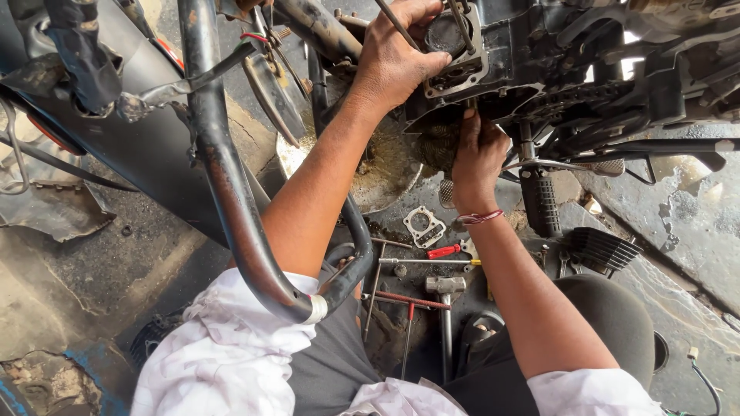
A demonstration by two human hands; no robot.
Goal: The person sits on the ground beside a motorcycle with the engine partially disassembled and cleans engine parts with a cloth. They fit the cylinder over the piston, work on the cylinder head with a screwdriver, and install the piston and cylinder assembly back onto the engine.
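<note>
A dirty motorcycle engine [539,69] fills the top right, its cylinder opening [455,46] exposed with long studs sticking out. My left hand [397,58] rests on the engine beside that opening, its fingers wrapped around one stud. Lower down, my right hand [478,154] reaches under the crankcase, pinching something small and dark I cannot make out. A red thread circles that wrist.
A rusty bent frame tube [231,192] crosses in front of my left arm. On the oily floor lie a gasket [422,226], a red-handled tool [445,251], a hammer [445,286], rods and a finned cylinder [601,248]. A footpeg [539,202] hangs beside my right hand.
</note>
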